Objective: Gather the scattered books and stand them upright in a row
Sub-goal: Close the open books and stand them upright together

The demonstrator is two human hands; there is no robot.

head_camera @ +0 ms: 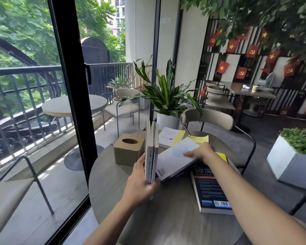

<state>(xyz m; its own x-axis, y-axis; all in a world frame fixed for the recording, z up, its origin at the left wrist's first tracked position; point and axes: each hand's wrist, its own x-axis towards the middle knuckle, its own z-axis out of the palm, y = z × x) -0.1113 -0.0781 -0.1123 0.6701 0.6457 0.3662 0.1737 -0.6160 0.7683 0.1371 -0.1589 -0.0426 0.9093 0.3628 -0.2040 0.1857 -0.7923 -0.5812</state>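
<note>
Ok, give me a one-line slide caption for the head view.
Left hand steadies two upright books on the round table while right hand lifts a white book.

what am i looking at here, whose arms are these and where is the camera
There is no machine: a person wears one wide-angle camera on the head, looking down at their own bare arms. The left hand holds two thin books standing upright on the round table. The right hand grips a white book, tilted and partly lifted. Flat on the table lie a dark book, a yellow book and an open white one behind. A tan tissue box stands to the left of the books.
</note>
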